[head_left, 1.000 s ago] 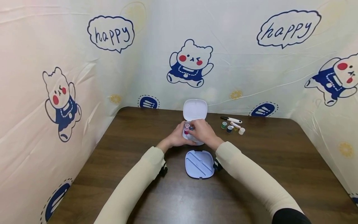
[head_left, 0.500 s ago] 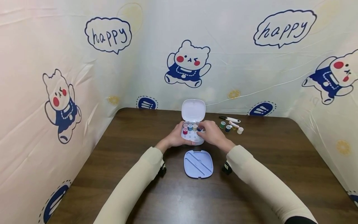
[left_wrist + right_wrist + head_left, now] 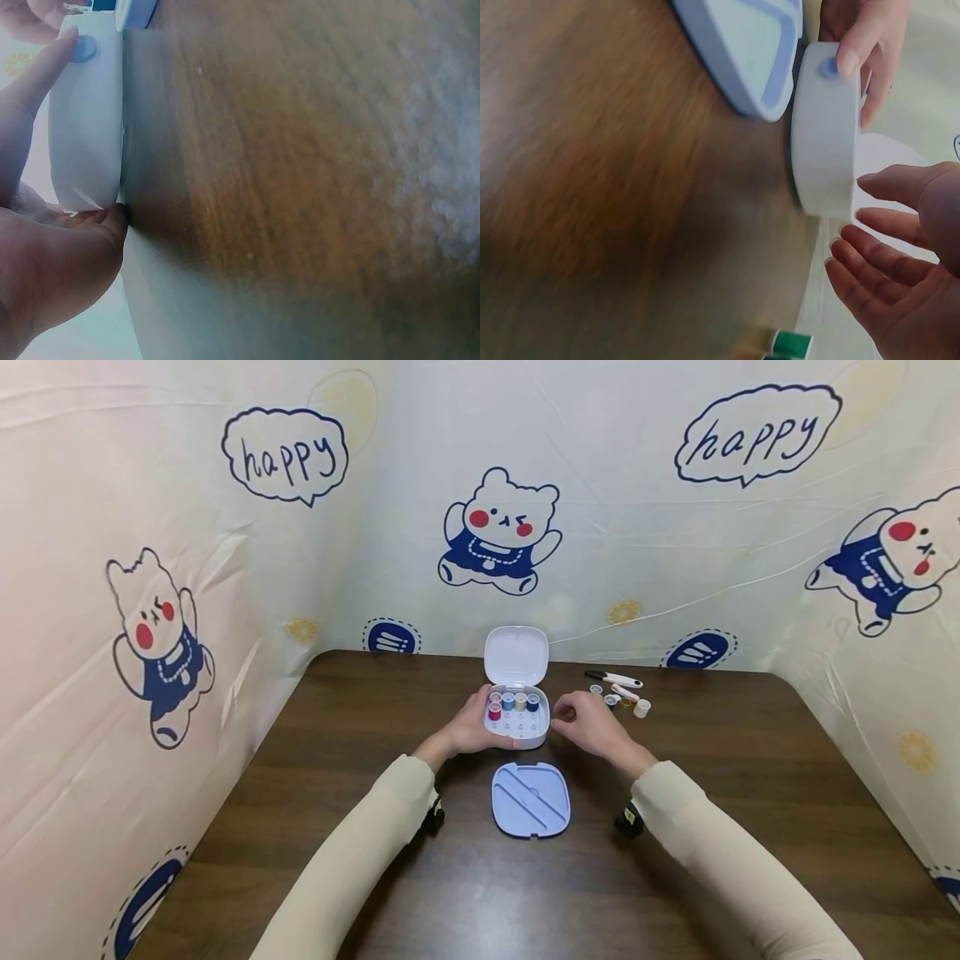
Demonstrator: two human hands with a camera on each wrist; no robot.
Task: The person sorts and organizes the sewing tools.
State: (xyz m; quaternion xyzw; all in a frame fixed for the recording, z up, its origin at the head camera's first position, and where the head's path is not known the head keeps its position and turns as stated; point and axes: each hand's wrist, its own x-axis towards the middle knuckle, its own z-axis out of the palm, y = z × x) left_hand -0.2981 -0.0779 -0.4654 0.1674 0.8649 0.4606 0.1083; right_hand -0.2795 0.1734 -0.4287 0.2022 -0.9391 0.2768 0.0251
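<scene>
A white sewing box (image 3: 534, 742) stands on the table with its lid (image 3: 517, 654) raised. In its back row sit several thread spools: pink, light blue (image 3: 508, 702), cream (image 3: 521, 702) and dark blue (image 3: 533, 703). A red spool (image 3: 494, 712) is in front of the pink one; bare pegs fill the rest. My left hand (image 3: 472, 727) grips the box's left side, its thumb on the front near a blue button (image 3: 829, 68). Just off the right side is my right hand (image 3: 592, 722), fingers relaxed and holding nothing.
A pale blue tray (image 3: 531, 802) with a diagonal groove lies in front of the box. To the right are a green spool (image 3: 791, 344), a dark spool (image 3: 611, 702), a white spool (image 3: 642, 708) and a black-and-white slim tool (image 3: 615, 678). A patterned curtain surrounds the table.
My right hand has let go of the dark blue spool, which stands in the back row, and has moved right, off the box. My left hand has kept its hold.
</scene>
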